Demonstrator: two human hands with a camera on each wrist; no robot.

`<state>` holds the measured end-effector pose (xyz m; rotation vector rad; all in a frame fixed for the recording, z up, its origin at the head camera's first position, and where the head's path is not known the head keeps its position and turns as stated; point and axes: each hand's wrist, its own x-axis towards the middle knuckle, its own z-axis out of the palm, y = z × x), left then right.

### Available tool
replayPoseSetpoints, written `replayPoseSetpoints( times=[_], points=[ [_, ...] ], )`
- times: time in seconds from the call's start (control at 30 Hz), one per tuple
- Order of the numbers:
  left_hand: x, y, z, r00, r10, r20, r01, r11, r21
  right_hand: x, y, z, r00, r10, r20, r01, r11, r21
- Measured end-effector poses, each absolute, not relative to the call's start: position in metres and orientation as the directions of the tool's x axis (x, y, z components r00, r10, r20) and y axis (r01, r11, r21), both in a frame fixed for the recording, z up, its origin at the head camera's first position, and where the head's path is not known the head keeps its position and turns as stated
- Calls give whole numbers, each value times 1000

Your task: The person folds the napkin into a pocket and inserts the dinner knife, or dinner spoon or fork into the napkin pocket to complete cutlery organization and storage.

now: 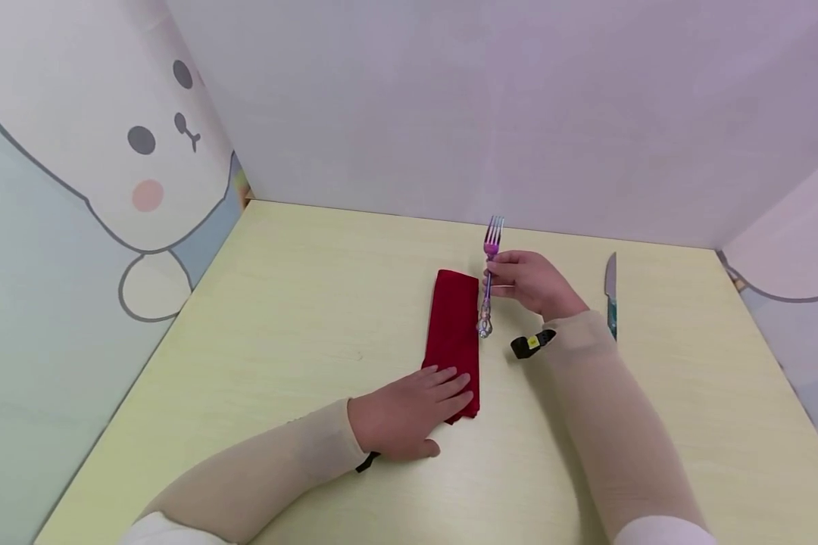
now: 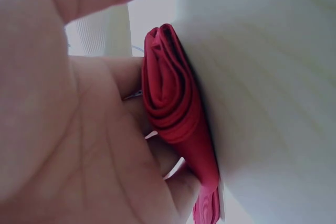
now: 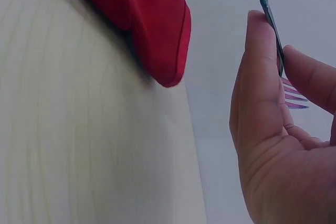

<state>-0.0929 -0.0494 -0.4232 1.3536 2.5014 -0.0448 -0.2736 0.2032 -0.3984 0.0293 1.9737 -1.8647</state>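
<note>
A red cloth napkin, folded into a long narrow strip, lies on the table. My left hand rests on its near end with straight, slightly spread fingers; in the left wrist view the rolled layers of the napkin show beside the palm. My right hand pinches a shiny, iridescent purple fork by its handle between thumb and fingers. The tines point away from me, and the handle's end overlaps the napkin's right edge in the head view. In the right wrist view the fork's tines show behind the fingers.
A knife with a teal handle lies to the right, its handle partly behind the right forearm. The pale wooden table meets a light wall at the back. Cartoon-printed panels stand on both sides.
</note>
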Motion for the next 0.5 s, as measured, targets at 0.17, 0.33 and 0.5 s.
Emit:
replayPoseSetpoints(
  times=[0.17,0.33,0.5],
  points=[
    [-93,-48,-421,-512,814,-275,823,556,114,-276,188,-403,-900,-298,-317,307,84,-948],
    [-93,-47,-422,-511,812,-282,821,559,119,-278,178,-406,-900,-301,-314,306,75,-949],
    [-94,-48,-422,-508,811,-290,821,558,123,-282,166,-412,-903,-294,-314,304,79,-949]
  ],
)
